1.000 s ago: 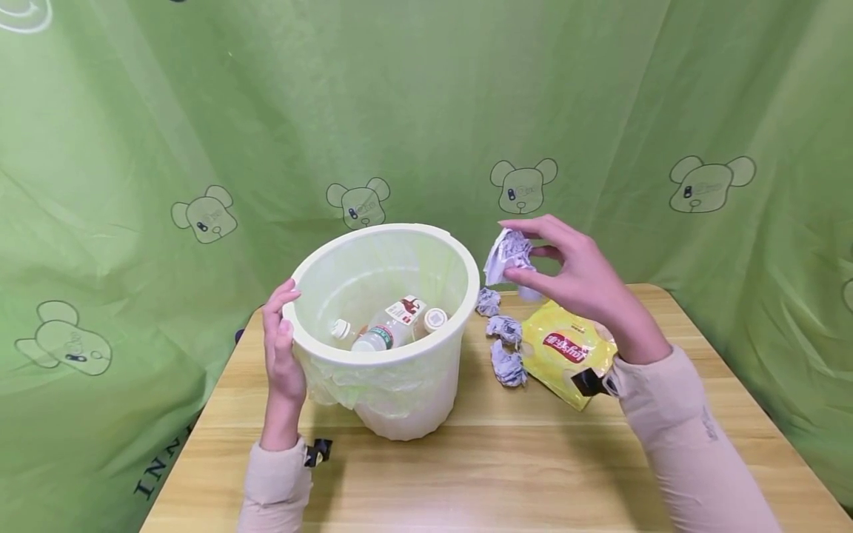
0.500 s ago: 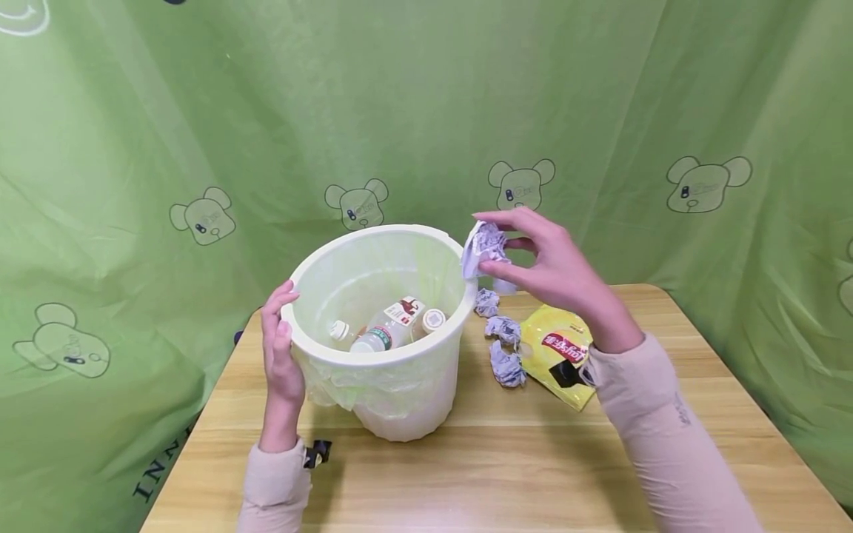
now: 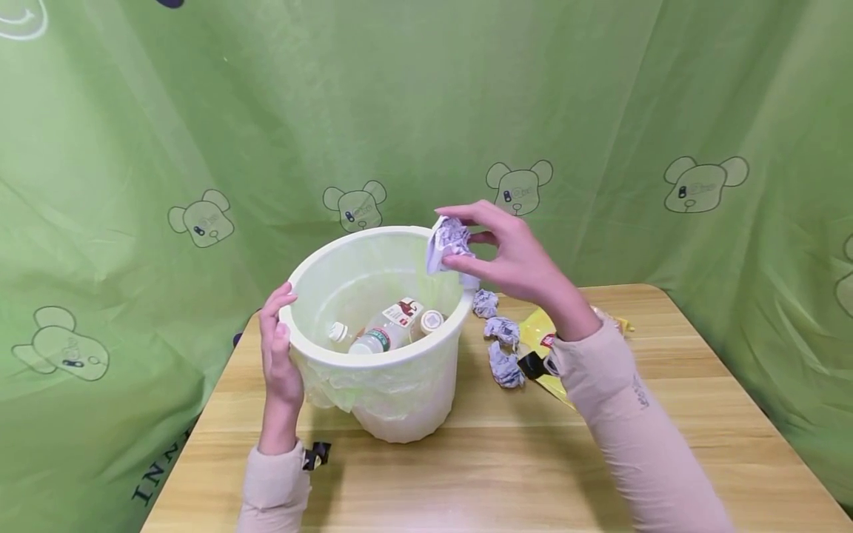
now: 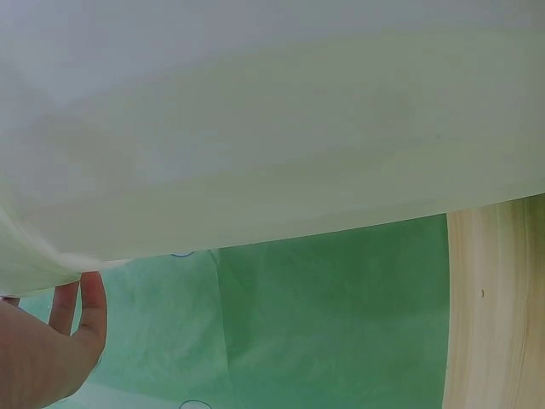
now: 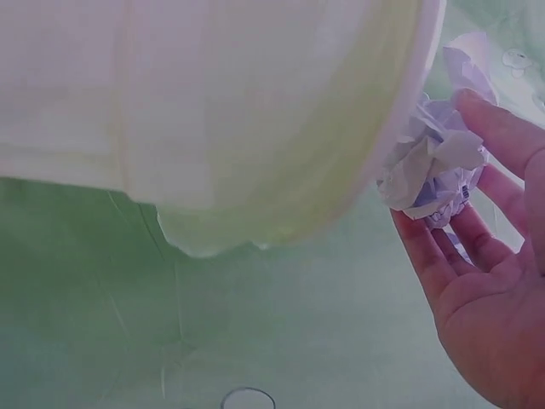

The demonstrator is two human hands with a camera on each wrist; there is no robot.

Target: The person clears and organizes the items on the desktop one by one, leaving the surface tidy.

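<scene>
A white bin (image 3: pixel 400 414) lined with a pale green bag stands on the wooden table (image 3: pixel 506 474). Inside lie a clear plastic bottle (image 3: pixel 386 331) and two small white-capped bottles. My left hand (image 3: pixel 280 348) rests with straight fingers against the bin's left rim; in the left wrist view my left hand (image 4: pixel 51 349) sits below the bin's wall (image 4: pixel 255 128). My right hand (image 3: pixel 496 248) pinches a crumpled paper ball (image 3: pixel 448 240) just above the bin's right rim. The right wrist view shows the paper ball (image 5: pixel 438 166) between my fingertips beside the bin (image 5: pixel 213 111).
Three more crumpled paper balls (image 3: pixel 501 342) lie on the table right of the bin. A yellow snack bag (image 3: pixel 543 340) lies beside them, partly hidden by my right sleeve. Green cloth with bear prints hangs behind and around the table.
My right hand has carried the paper ball leftward, from above the loose paper balls to over the bin's right rim. The left hand has stayed on the bin.
</scene>
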